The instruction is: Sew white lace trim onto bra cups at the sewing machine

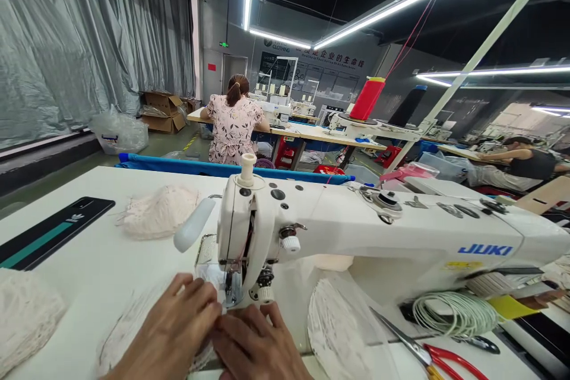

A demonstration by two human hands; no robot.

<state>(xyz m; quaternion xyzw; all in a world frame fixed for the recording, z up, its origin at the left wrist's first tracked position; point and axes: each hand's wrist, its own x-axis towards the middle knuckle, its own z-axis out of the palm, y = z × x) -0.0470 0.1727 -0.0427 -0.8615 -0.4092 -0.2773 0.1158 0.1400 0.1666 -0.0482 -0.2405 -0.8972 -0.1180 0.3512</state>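
Both hands are close together at the needle end of a white JUKI sewing machine (pixel 356 219). My left hand (pixel 173 326) has its fingers bent and closed on a piece of white lace fabric (pixel 133 314), just left of the presser foot (pixel 232 288). My right hand (pixel 260 341) is curled in front of the foot, its fingertips against the left fingers. What it pinches is mostly hidden beneath it. A stack of lace pieces (pixel 336 329) lies right of the right hand, under the machine's arm.
Red-handled scissors (pixel 423 350) and a coil of pale cord (pixel 456 313) lie at right. Cream lace cups (pixel 160 212) and a dark case with a green stripe (pixel 56 228) lie at left. A person (pixel 234 119) sits at another machine ahead; another person (pixel 519 160) is far right.
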